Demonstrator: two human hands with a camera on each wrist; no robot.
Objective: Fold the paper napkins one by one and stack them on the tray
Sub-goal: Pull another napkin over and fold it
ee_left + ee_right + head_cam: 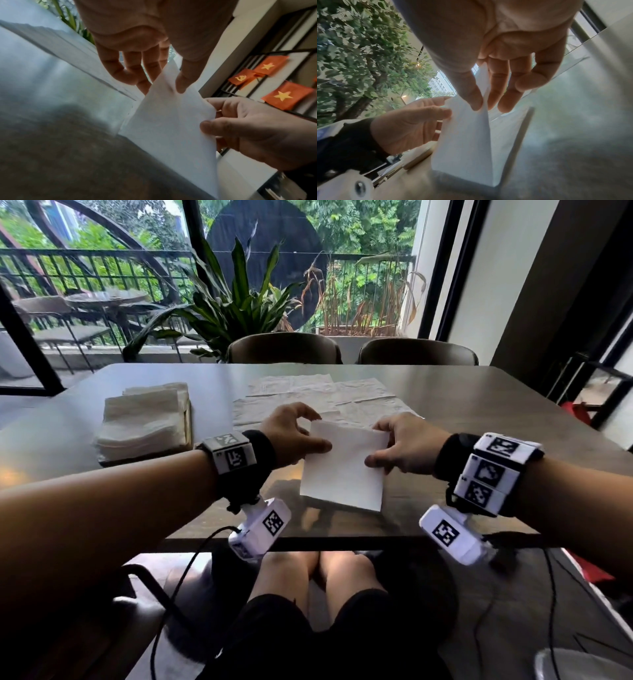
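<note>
Head view: a folded white napkin is held above the near part of the table, its lower edge hanging toward the tabletop; its left edge is pinched by the left hand between thumb and fingers, and its right edge is pinched likewise by the right hand; just beyond the hands, unfolded napkins are spread flat and overlapping on the table; to the left, a stack of folded napkins is seen on the tray; behind the table two chairs are set, with a leafy plant at the window.
</note>
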